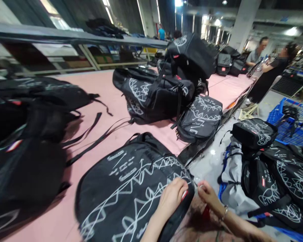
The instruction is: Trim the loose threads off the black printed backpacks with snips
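A black backpack [121,188] with white scribbled lines and lettering lies flat on the pink tabletop in front of me. My left hand [173,193] rests on its right side, with the fingers curled over the edge beside a small red-and-white tag [184,195]. Just right of that edge, my right hand [208,193] is closed in a pinch. A thin dark piece shows between its fingertips and the bag, too small to name.
More black backpacks are heaped at the left [27,161] and farther along the pink table [91,84]. Others lie low on the right [280,171], near a blue crate [293,117]. Two people [272,67] stand at the table's far right side.
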Available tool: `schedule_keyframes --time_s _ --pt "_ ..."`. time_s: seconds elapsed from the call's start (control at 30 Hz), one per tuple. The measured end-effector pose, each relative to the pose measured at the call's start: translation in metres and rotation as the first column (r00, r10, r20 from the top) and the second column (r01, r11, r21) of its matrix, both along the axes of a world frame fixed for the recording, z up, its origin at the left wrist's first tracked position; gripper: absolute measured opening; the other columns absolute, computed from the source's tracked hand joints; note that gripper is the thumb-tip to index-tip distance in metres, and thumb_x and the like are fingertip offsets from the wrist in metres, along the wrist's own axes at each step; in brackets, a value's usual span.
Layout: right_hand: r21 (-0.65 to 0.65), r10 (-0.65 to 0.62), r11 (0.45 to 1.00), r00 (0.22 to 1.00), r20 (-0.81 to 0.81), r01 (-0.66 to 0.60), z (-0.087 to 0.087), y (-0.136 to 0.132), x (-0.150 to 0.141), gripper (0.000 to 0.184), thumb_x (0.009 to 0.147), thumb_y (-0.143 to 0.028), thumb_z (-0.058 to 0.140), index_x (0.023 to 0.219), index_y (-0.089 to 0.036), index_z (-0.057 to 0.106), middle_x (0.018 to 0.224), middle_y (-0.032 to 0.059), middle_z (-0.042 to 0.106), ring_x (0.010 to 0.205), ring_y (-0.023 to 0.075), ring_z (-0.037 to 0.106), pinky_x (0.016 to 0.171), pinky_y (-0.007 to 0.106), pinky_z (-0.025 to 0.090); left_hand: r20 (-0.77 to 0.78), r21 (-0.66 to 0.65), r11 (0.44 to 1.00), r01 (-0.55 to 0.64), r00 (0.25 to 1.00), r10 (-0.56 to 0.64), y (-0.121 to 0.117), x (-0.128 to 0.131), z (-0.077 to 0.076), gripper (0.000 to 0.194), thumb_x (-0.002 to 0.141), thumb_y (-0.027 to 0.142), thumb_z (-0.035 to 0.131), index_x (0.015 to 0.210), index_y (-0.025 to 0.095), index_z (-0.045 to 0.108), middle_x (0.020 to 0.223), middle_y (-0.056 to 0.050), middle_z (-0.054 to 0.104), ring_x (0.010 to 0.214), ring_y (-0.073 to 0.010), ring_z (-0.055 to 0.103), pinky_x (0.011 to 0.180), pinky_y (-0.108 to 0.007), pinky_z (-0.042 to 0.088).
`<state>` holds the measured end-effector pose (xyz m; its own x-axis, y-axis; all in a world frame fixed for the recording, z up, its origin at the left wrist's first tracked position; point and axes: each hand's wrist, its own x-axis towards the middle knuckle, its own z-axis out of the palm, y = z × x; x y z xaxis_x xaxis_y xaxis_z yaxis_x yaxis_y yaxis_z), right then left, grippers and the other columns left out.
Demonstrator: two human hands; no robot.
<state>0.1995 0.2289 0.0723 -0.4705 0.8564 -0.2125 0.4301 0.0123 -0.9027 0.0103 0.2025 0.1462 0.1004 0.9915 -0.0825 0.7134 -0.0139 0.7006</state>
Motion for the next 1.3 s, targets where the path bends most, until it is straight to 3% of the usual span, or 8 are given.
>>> schedule_keyframes --time_s 0.2,0.37,0.43,0.6,0.83,1.07,1.3 --pt "-0.204 -0.141 0.971 0.988 -0.059 0.127 0.031 -0.004 0.019 0.053 0.072 -0.060 0.053 0.096 -0.013 0.049 0.050 -0.0055 0.029 0.044 0.0067 0.026 0.041 0.019 0.018 0.122 -0.009 0.997 -0.073 0.990 0.073 -0.001 0.004 -0.006 0.022 0.086 0.026 0.040 0.073 0.016 0.055 0.081 -0.003 0.054 0.078 -0.0128 0.050 0.071 -0.024 0.037" --pt "-0.343 -0.176 0.928 0.983 -0.059 0.146 0.048 -0.017 0.023 0.050 0.071 -0.058 0.056 0.093 -0.014 0.045 0.052 -0.0052 0.038 0.045 0.0062 0.030 0.042 0.018 0.021 0.157 -0.059 0.991 -0.116 0.980 0.124 0.002 0.006 -0.008 0.016 0.081 0.021 0.045 0.070 0.016 0.056 0.080 -0.002 0.055 0.075 -0.0110 0.050 0.069 -0.022 0.037" --pt "-0.304 -0.133 0.946 0.991 -0.034 0.116 0.056 -0.022 0.022 0.046 0.074 -0.056 0.054 0.092 -0.015 0.045 0.055 -0.0040 0.041 0.048 0.0075 0.034 0.044 0.018 0.025 0.162 -0.064 0.991 -0.119 0.978 0.128 0.003 0.006 -0.007 0.015 0.080 0.019 0.046 0.068 0.015 0.055 0.079 -0.002 0.055 0.074 -0.0108 0.050 0.069 -0.021 0.037" --pt "-0.048 -0.020 0.998 0.985 0.170 0.028 0.069 -0.025 0.014 0.041 0.079 -0.055 0.048 0.090 -0.016 0.047 0.051 -0.0040 0.040 0.048 0.0094 0.035 0.048 0.021 0.025 0.160 -0.076 0.990 -0.121 0.978 0.131 0.005 0.005 -0.006 0.012 0.076 0.020 0.049 0.066 0.015 0.055 0.075 -0.001 0.054 0.069 -0.0104 0.048 0.064 -0.021 0.036" --pt "0.174 0.029 0.982 0.966 0.259 -0.076 0.064 -0.022 0.000 0.033 0.084 -0.048 0.044 0.092 -0.017 0.047 0.049 -0.0047 0.039 0.045 0.0098 0.036 0.048 0.023 0.022 0.149 -0.076 0.990 -0.122 0.980 0.132 0.007 0.005 -0.003 0.013 0.074 0.020 0.048 0.065 0.016 0.055 0.074 -0.001 0.054 0.069 -0.0111 0.048 0.064 -0.021 0.036" --pt "0.221 0.048 0.971 0.980 0.191 -0.091 0.058 -0.018 0.000 0.026 0.085 -0.042 0.044 0.087 -0.016 0.048 0.052 -0.0042 0.038 0.046 0.0085 0.035 0.048 0.022 0.024 0.141 -0.082 0.984 -0.159 0.976 0.169 0.006 0.008 -0.008 0.014 0.074 0.022 0.046 0.065 0.016 0.054 0.073 -0.001 0.054 0.067 -0.0103 0.047 0.062 -0.021 0.034" --pt "0.160 0.067 0.984 0.995 0.070 -0.078 0.048 -0.011 0.006 0.026 0.084 -0.041 0.046 0.083 -0.015 0.047 0.052 -0.0042 0.036 0.048 0.0081 0.033 0.048 0.022 0.024 0.149 -0.057 0.978 -0.201 0.967 0.208 0.006 0.011 -0.010 0.013 0.075 0.022 0.046 0.067 0.016 0.054 0.075 -0.001 0.054 0.067 -0.0100 0.047 0.063 -0.021 0.034"
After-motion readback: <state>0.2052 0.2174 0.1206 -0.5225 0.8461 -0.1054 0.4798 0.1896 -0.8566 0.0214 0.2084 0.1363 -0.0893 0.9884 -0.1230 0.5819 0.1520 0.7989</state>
